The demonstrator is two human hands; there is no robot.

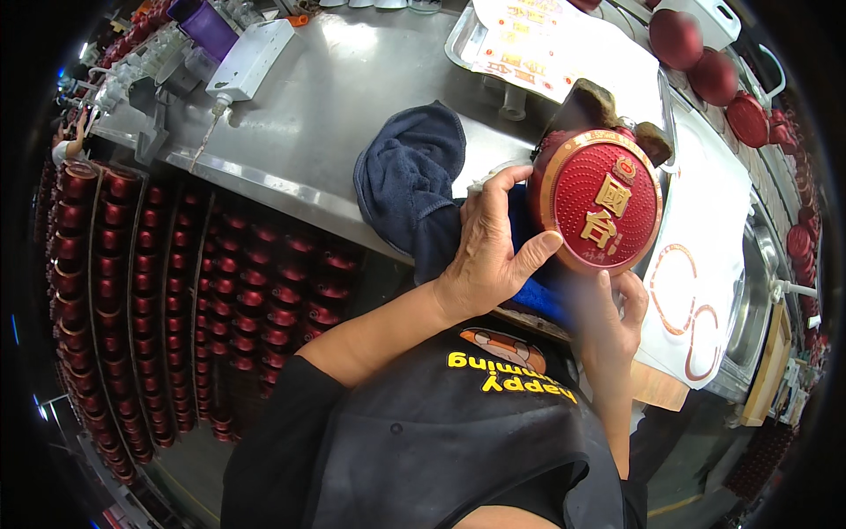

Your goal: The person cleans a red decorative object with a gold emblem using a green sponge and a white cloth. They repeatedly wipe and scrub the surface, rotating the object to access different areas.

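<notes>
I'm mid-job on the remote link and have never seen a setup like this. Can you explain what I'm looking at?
There is no machine: these are a person's bare left hand and right hand. The single picture comes from a wide fisheye camera on that person's head, looking down, so its left is their left and straight edges bend.

Between the hands is a round, dark red vessel with a gold rim and raised gold characters. The left thumb is at its rim, the right fingertips at its lower edge; whether they carry its weight, I cannot tell.

On the shiny grey metal table lies a crumpled dark blue cloth. To the right, curved orange-red strips lie on a white sheet.
</notes>
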